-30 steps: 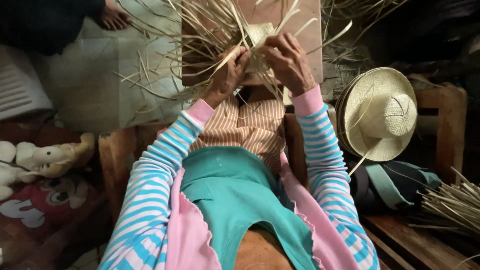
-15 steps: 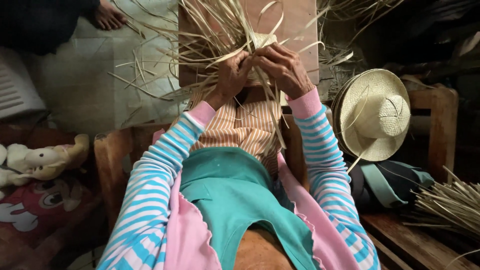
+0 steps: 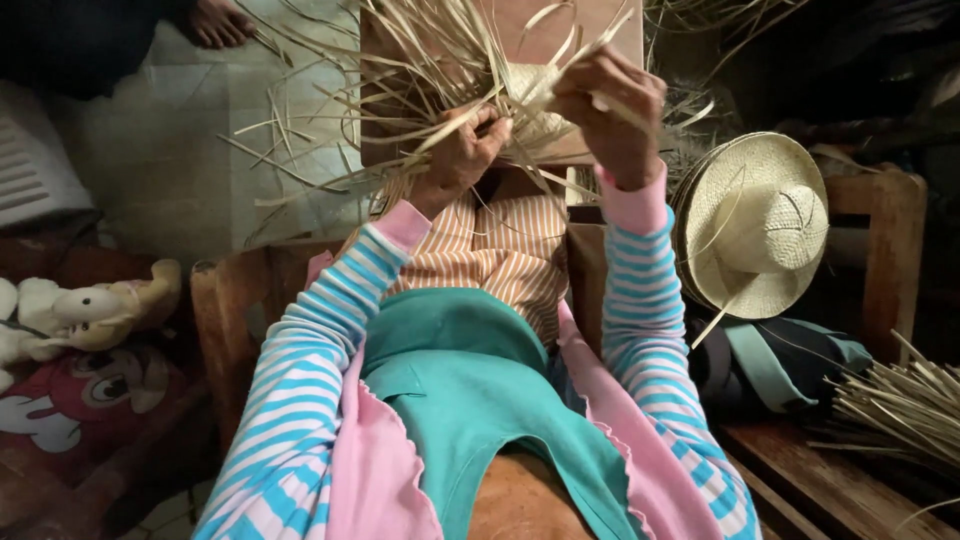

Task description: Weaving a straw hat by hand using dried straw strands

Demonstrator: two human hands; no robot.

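Half-woven straw piece (image 3: 535, 105) held up in front of the chest, over the lap, loose strands fanning out up and to the left. Left hand (image 3: 460, 150) clamped tight on a bunch of strands at the lower left edge of the weave, likely to keep tension. Right hand (image 3: 610, 110) closed over the upper right edge, fingers pinching one flat strand, seemingly to steer it through. Both raised close together, so the work sits near eye level. Below: orange striped cloth (image 3: 500, 250) on the lap, teal garment (image 3: 480, 380) nearer the camera. Finished straw hat (image 3: 755, 225) leaning on its side against a wooden chair (image 3: 885, 230) to the right. Bundle of raw straw (image 3: 900, 405) lower right, within reach. Plush toy (image 3: 85, 310) far left, well apart.
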